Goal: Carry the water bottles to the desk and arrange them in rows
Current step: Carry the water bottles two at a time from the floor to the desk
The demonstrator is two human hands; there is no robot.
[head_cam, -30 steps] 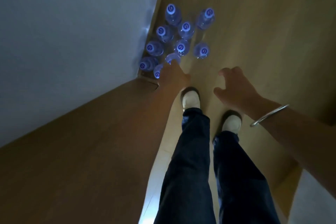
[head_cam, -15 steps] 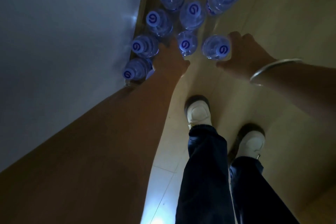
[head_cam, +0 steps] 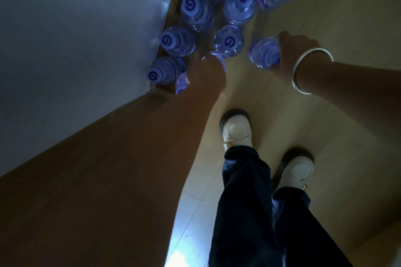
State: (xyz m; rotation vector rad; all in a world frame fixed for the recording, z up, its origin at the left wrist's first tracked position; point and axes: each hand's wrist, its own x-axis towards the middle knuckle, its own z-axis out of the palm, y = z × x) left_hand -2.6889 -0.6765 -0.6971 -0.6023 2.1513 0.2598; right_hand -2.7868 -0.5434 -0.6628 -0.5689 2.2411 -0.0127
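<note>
- A cluster of clear plastic water bottles [head_cam: 196,13] with pale round caps bearing a dark blue swirl stands upright on the tan floor [head_cam: 338,6], packed close against the grey wall [head_cam: 76,28] and its wooden skirting.
- The bottles look bluish in the dim light; ribbed shoulders show below the caps.
- The right hand [head_cam: 293,54], a silver bangle [head_cam: 308,71] on its wrist, has its fingers curled round the top of the clear bottle at the cluster's right edge [head_cam: 263,52], covering the cap.
- The left hand [head_cam: 206,76] reaches down over the nearest bottles; a clear bottle's shoulder [head_cam: 217,58] shows just past its knuckles and another bottle [head_cam: 181,84] beside it. The fingers are hidden, so I cannot tell whether it grips.
- Below stand dark blue trousers [head_cam: 245,201] and white shoes [head_cam: 236,130].
</note>
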